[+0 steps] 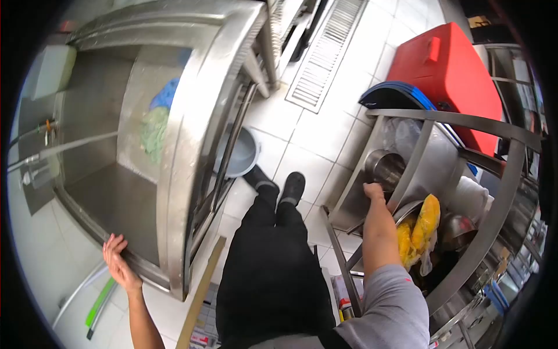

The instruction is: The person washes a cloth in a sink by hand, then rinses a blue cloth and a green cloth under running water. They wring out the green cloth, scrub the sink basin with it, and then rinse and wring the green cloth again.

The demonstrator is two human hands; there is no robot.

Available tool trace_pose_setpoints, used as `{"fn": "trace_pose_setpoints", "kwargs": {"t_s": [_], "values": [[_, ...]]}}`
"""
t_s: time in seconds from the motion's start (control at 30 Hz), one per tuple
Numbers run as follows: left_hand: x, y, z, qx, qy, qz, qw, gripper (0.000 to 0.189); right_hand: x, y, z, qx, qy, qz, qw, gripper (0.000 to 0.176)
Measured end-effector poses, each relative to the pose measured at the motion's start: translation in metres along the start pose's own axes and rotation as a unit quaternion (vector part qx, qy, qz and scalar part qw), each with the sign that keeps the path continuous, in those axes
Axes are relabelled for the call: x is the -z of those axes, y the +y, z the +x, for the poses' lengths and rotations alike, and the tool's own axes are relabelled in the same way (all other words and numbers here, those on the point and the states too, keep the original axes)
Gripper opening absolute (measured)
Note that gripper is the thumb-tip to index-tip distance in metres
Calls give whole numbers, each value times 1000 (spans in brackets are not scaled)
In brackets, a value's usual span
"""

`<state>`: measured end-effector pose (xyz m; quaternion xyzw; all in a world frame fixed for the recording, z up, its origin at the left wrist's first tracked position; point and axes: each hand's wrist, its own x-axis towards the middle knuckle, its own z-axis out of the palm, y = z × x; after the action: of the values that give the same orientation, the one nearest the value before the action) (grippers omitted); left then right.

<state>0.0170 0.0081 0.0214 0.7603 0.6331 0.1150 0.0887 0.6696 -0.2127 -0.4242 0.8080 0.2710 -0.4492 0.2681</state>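
Note:
On the near left corner of the steel sink (174,145) rests my left hand (121,264), its fingers spread over the rim and holding nothing. My right hand (374,190) reaches into the steel rack (417,166) on the right, its fingers closed at the near edge of a round metal pot (385,168). The far side of the pot lies within the rack's narrow compartment. Yellow items in clear plastic (426,224) sit in the rack beside my right forearm. Inside the sink are a green cloth-like item (154,132) and a blue one (165,94).
A red box (444,75) and blue-edged trays (401,93) stand beyond the rack. A grey bucket (241,152) is on the tiled floor by my feet, near the sink's legs. A floor drain grate (328,55) lies ahead. Metal bowls (459,227) sit at the right.

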Motion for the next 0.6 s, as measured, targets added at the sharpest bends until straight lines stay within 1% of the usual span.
{"fn": "trace_pose_setpoints", "kwargs": {"t_s": [0.03,0.07,0.1,0.17,0.2,0.23,0.27,0.3,0.33,0.37,0.4,0.43,0.47,0.5,0.53,0.57,0.6], "values": [[-2,-1,2,8,-2,6,1000,47,30,-11,-41,-45,34,90,994,60],[-2,-1,3,-1,-5,10,1000,43,24,-14,-43,-41,96,107,989,55],[-1,1,2,-6,-7,10,1000,38,26,-16,-60,-34,99,96,990,55],[2,9,13,1,-22,65,998,29,32,-49,-96,100,140,126,977,55],[8,20,31,22,-84,145,986,27,29,-66,-106,152,167,158,961,52],[12,31,54,44,-150,220,963,27,23,-84,-113,201,190,189,942,49],[5,36,78,12,-132,165,977,34,34,-111,-141,229,172,289,913,42],[-3,33,110,93,-243,101,960,32,59,-145,-188,252,151,388,873,36],[-25,21,130,102,-246,-5,964,36,87,-177,-237,294,194,435,829,30],[-45,9,160,106,-318,-72,939,51,114,-205,-287,333,234,478,778,25],[-82,-19,184,75,-352,-95,928,63,138,-227,-331,380,298,451,751,22],[-127,-52,207,52,-348,-75,933,70,162,-247,-367,422,362,420,717,20],[-163,-76,228,28,-345,-55,937,77,180,-266,-396,479,402,406,667,20],[-185,-82,249,17,-343,-64,937,77,197,-286,-419,529,441,387,612,19],[-213,-78,268,135,-218,-40,966,81,221,-306,-438,574,461,328,592,19],[-241,-70,274,259,-96,-20,961,86,243,-326,-451,615,471,261,576,20],[-258,-57,270,256,-113,-38,959,86,259,-349,-459,620,460,242,588,19]]}}
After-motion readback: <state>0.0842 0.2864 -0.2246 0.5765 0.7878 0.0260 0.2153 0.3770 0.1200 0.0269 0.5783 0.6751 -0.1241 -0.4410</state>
